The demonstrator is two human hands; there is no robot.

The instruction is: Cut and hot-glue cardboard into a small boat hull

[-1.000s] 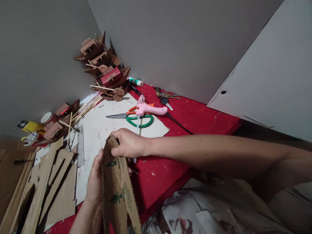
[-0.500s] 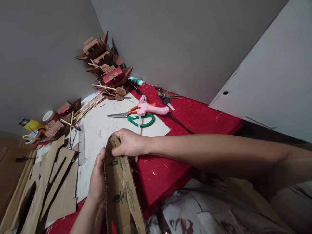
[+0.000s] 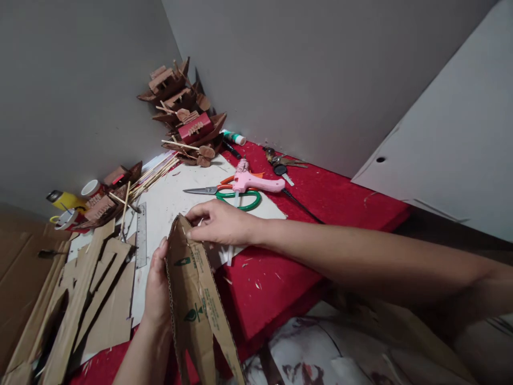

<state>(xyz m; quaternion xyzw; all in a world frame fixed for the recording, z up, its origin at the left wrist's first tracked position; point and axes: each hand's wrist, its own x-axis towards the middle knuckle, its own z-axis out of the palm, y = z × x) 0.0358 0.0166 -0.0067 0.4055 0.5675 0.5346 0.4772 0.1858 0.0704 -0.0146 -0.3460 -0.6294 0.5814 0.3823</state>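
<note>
The cardboard piece (image 3: 196, 305) stands on edge in front of the person, two printed walls folded together and meeting in a point at the top. Its long axis runs from the bottom of the view, close to the body, up and away to that pointed end, leaning a little to the left. Both hands are at the far end. The right hand (image 3: 218, 224) reaches in from the right and is closed on the very tip, thumb and fingertips pinching the two walls together, so it is the nearer to the point. The left hand (image 3: 157, 289) lies lower, along the outer left wall, fingers stretched flat against it (the thumb is hidden behind the board, so I cannot tell whether it clasps or only presses).

Just beyond the right hand a pink glue gun (image 3: 256, 183) rests across the green-handled scissors (image 3: 224, 191) on a white sheet (image 3: 172, 203), with keys (image 3: 280, 163) further back on the red cloth (image 3: 320, 198). To the left of the left hand lie a metal ruler (image 3: 141, 235) and cardboard offcuts (image 3: 92, 289). Brown model boats (image 3: 188, 117) are piled in the far corner against the wall.
</note>
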